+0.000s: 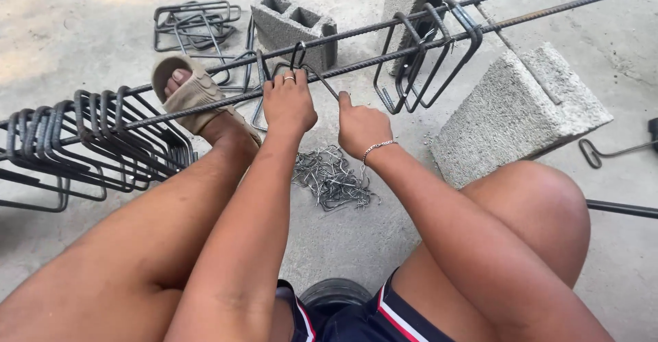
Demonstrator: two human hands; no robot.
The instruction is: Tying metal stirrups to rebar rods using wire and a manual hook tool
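Two long ribbed steel bars (373, 59) run side by side across the view, resting on concrete blocks. A single bent steel stirrup (299, 57) hangs on them in the middle. My left hand (288, 103) is closed on this stirrup where it meets the lower bar; there is a ring on one finger. My right hand (360, 128), with a bracelet on the wrist, is closed at the end of the stirrup's slanting leg, just below the lower bar. A pile of short wire ties (333, 179) lies on the floor under my hands.
Several stirrups (103, 136) hang bunched on the bars at left, a few more (428, 57) at right. Hollow concrete blocks stand at back (291, 23) and right (521, 116). Loose stirrups (195, 23) lie behind my sandalled foot (192, 92). A hooked metal tool (603, 151) lies far right.
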